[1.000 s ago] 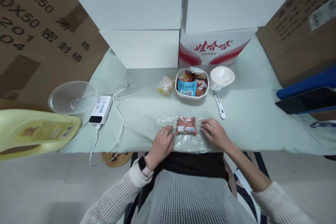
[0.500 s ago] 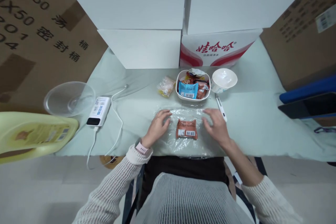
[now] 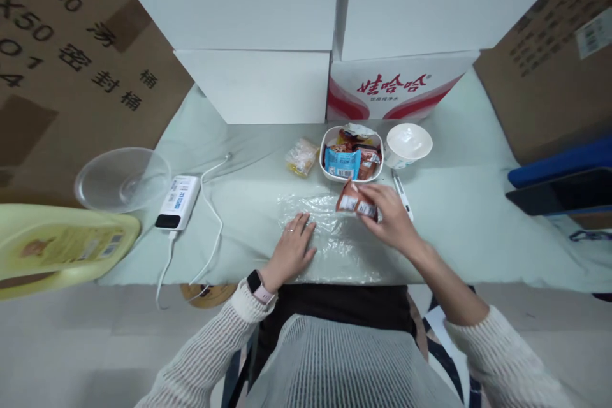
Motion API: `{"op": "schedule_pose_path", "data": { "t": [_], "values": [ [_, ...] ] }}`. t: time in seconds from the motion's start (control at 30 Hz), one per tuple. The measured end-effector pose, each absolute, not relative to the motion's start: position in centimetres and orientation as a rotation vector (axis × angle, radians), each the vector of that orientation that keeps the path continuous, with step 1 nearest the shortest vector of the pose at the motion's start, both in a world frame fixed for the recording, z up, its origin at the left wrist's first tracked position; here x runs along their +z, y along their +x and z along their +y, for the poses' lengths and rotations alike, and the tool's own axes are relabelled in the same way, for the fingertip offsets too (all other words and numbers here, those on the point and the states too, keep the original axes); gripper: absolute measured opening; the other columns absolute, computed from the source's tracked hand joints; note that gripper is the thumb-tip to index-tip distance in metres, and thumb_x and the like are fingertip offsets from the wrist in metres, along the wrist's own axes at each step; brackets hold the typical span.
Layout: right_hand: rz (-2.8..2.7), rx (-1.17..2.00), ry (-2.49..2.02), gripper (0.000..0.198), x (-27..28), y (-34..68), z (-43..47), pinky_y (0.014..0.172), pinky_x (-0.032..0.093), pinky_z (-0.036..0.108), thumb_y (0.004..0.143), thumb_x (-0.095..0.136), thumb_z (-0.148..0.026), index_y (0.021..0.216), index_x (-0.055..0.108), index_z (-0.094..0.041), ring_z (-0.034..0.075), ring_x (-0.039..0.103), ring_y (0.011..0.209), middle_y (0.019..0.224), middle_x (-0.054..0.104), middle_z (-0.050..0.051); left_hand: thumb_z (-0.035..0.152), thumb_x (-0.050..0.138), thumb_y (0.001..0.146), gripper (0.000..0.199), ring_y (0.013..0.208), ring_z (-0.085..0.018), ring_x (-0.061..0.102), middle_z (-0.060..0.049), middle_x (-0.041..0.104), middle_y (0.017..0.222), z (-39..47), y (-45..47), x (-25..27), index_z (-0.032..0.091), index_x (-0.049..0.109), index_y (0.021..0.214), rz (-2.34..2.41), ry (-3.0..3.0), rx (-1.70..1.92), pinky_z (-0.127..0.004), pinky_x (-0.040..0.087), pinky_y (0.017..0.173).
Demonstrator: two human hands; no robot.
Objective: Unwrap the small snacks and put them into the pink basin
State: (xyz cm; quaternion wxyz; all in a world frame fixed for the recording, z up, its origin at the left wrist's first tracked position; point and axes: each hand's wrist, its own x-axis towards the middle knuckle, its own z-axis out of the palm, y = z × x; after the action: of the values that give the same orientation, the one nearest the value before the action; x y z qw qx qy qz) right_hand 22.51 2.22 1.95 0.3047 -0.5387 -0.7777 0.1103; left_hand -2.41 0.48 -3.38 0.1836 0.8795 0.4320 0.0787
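Observation:
My right hand [image 3: 388,215] grips a reddish-brown wrapped snack packet [image 3: 354,201] by its right end, lifted just in front of a white bowl [image 3: 325,172]. Several packets fill that bowl, among them a blue snack packet [image 3: 342,164] at the front. Flat on the left part of a clear plastic bag [image 3: 342,252] lies my left hand [image 3: 292,247], fingers stretched out and holding nothing. The bag is spread on the green cloth near the table's front edge.
Left of the bowl sits a clear-and-yellow wrapped packet [image 3: 302,157]. On its right are a white paper bowl [image 3: 409,145] and a pen [image 3: 402,194]. A power bank [image 3: 178,203] with a white cable, a clear plastic bowl [image 3: 123,180] and a yellow jug [image 3: 67,252] stand left. Boxes [image 3: 277,86] line the back.
My right hand has taken hold of the brown snack packet and raised it off the plastic bag toward the bowl. My left hand has moved down and now rests flat on the bag.

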Motion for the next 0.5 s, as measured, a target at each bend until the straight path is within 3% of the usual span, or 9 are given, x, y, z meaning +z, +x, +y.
{"op": "schedule_pose_path", "data": {
  "t": [0.2, 0.37, 0.5],
  "values": [
    [-1.986, 0.107, -1.466, 0.048, 6.4, 22.6, 7.5, 0.1, 0.034, 0.053, 0.081, 0.057, -0.032, 0.126, 0.045, -0.021, 0.031, 0.039, 0.124, 0.129, 0.048, 0.012, 0.022, 0.05, 0.084, 0.041, 0.13, -0.029, 0.032, -0.014, 0.04, 0.136, 0.4, -2.5, -1.6, 0.018, 0.042, 0.124, 1.173, 2.47, 0.401, -0.052, 0.03, 0.105],
    [-2.18, 0.518, -1.262, 0.015, 4.5, 24.5, 0.8, 0.087, 0.048, 0.039, 0.087, 0.05, -0.027, 0.098, 0.059, -0.021, 0.021, 0.057, 0.102, 0.106, 0.062, 0.009, 0.037, 0.056, 0.083, 0.039, 0.117, -0.026, 0.047, -0.012, 0.052, 0.121, -1.8, -5.2, 0.2, 0.02, 0.047, 0.118, 0.882, 2.474, 0.38, -0.046, 0.04, 0.098],
    [-2.334, 0.702, -1.321, 0.022, 0.6, 27.2, -6.0, 0.088, 0.049, 0.04, 0.084, 0.053, -0.031, 0.103, 0.058, -0.02, 0.023, 0.055, 0.108, 0.113, 0.061, 0.012, 0.033, 0.059, 0.081, 0.039, 0.117, -0.029, 0.046, -0.013, 0.051, 0.123, -3.2, -7.2, -0.8, 0.018, 0.049, 0.116, 0.804, 2.53, 0.243, -0.048, 0.041, 0.096]
  ]
}}
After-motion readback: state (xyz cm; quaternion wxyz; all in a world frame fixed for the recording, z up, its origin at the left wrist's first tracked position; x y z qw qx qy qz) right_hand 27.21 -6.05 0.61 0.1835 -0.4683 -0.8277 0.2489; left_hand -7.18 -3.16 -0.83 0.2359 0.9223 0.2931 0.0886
